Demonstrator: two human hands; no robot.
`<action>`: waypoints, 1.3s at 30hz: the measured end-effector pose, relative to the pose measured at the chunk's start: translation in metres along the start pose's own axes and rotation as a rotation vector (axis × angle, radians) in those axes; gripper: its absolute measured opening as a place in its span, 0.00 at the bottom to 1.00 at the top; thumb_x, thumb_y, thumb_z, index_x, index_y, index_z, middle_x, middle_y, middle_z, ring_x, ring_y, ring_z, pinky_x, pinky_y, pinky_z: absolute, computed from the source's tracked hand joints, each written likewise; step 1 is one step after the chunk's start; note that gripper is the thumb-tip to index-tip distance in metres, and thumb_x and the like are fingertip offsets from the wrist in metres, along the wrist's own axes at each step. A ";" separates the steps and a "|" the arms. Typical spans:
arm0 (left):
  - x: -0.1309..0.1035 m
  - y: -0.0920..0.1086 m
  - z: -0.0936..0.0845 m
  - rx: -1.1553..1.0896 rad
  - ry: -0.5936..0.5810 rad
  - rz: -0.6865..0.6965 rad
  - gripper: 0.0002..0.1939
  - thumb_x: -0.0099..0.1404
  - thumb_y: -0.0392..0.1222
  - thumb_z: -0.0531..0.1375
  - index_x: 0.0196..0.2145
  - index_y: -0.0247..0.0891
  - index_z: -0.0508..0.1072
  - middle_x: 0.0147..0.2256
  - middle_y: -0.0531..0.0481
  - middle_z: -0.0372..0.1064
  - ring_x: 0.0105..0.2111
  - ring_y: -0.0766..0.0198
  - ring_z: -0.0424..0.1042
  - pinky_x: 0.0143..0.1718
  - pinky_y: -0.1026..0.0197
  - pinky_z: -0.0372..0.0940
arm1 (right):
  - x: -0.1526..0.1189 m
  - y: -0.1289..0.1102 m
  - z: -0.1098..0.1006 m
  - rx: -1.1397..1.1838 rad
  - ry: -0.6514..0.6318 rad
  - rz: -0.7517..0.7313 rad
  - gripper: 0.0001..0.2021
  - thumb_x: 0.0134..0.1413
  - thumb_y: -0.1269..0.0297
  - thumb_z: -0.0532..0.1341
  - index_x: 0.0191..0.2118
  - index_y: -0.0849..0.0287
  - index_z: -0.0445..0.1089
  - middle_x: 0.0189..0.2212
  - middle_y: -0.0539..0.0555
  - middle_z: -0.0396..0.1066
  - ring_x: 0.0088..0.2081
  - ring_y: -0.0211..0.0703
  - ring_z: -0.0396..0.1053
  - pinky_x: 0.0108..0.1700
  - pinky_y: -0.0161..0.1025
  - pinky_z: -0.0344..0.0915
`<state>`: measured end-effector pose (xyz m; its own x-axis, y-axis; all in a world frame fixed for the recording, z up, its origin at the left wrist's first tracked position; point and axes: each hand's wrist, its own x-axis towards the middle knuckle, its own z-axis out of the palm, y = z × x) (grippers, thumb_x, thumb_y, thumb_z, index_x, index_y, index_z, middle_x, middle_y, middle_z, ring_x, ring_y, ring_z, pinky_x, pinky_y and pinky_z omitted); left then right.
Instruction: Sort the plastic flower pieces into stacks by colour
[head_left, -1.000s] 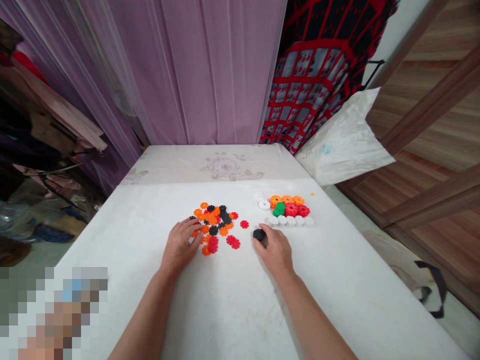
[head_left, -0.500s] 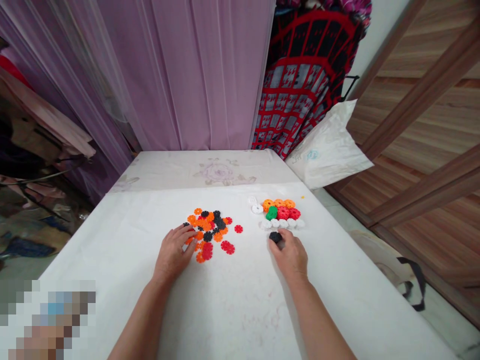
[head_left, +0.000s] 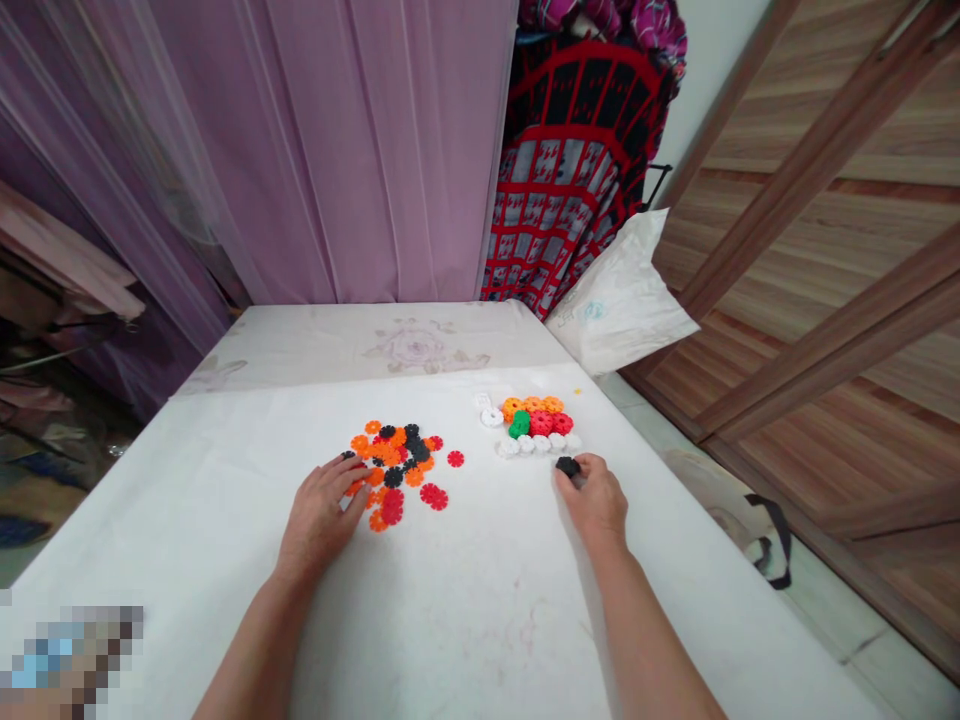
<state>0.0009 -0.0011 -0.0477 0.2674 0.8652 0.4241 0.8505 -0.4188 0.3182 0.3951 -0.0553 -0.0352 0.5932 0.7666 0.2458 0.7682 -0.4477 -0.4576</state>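
My left hand [head_left: 324,500] lies at the near left edge of a loose pile of orange, black and red notched plastic discs [head_left: 386,452]. Its fingers are stretched over some discs, thumb apart; what is under the fingertips is partly hidden. Between the thumb and fingers of my right hand [head_left: 598,500] is a small stack of black discs [head_left: 568,467], at the table just in front of the right end of a row of white disc stacks [head_left: 540,444]. Behind that row are red stacks [head_left: 551,423], a green stack [head_left: 519,424] and orange stacks [head_left: 532,405].
Loose white discs [head_left: 491,417] lie left of the orange stacks. A pair of red discs [head_left: 433,497] sits apart from the pile. The white cloth-covered table [head_left: 465,620] ends at a purple curtain [head_left: 360,150]. A white bag [head_left: 619,310] hangs by the right edge, near wooden doors [head_left: 810,250].
My right hand has moved right along the white row with the black stack. My left hand stays at the pile. The whole view has turned slightly right.
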 end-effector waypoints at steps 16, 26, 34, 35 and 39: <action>0.001 0.000 -0.002 0.000 0.004 0.014 0.16 0.66 0.49 0.53 0.41 0.44 0.79 0.47 0.46 0.77 0.53 0.50 0.72 0.55 0.44 0.65 | 0.017 0.013 -0.004 -0.018 -0.011 0.034 0.15 0.49 0.59 0.61 0.43 0.57 0.67 0.35 0.55 0.75 0.39 0.47 0.69 0.38 0.38 0.59; 0.001 -0.002 -0.001 0.017 0.002 0.012 0.16 0.65 0.49 0.54 0.41 0.43 0.79 0.47 0.45 0.77 0.53 0.49 0.72 0.55 0.44 0.66 | 0.021 0.016 -0.002 -0.009 -0.009 0.024 0.16 0.50 0.59 0.60 0.45 0.58 0.67 0.36 0.56 0.75 0.39 0.47 0.68 0.39 0.38 0.59; 0.000 -0.002 0.001 0.012 0.015 0.009 0.16 0.65 0.48 0.54 0.42 0.43 0.79 0.48 0.45 0.77 0.53 0.49 0.72 0.56 0.43 0.65 | 0.014 0.021 -0.004 0.093 0.049 0.015 0.18 0.46 0.57 0.60 0.43 0.58 0.68 0.38 0.57 0.74 0.42 0.51 0.67 0.43 0.41 0.62; 0.000 -0.003 0.001 0.011 0.013 0.010 0.16 0.65 0.48 0.54 0.42 0.43 0.79 0.48 0.45 0.77 0.53 0.50 0.72 0.56 0.44 0.65 | 0.011 0.023 -0.004 0.091 0.065 0.017 0.18 0.46 0.57 0.60 0.44 0.59 0.68 0.39 0.58 0.74 0.43 0.51 0.67 0.44 0.42 0.62; 0.001 -0.002 -0.001 0.016 -0.008 0.011 0.16 0.65 0.48 0.54 0.43 0.44 0.79 0.48 0.45 0.77 0.54 0.49 0.71 0.56 0.44 0.65 | 0.004 0.030 -0.008 0.039 0.081 -0.011 0.16 0.46 0.68 0.53 0.42 0.61 0.70 0.39 0.59 0.74 0.43 0.51 0.67 0.48 0.45 0.62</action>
<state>-0.0012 0.0006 -0.0473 0.2797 0.8629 0.4209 0.8550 -0.4233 0.2997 0.4222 -0.0690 -0.0412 0.6038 0.7308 0.3184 0.7655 -0.4202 -0.4874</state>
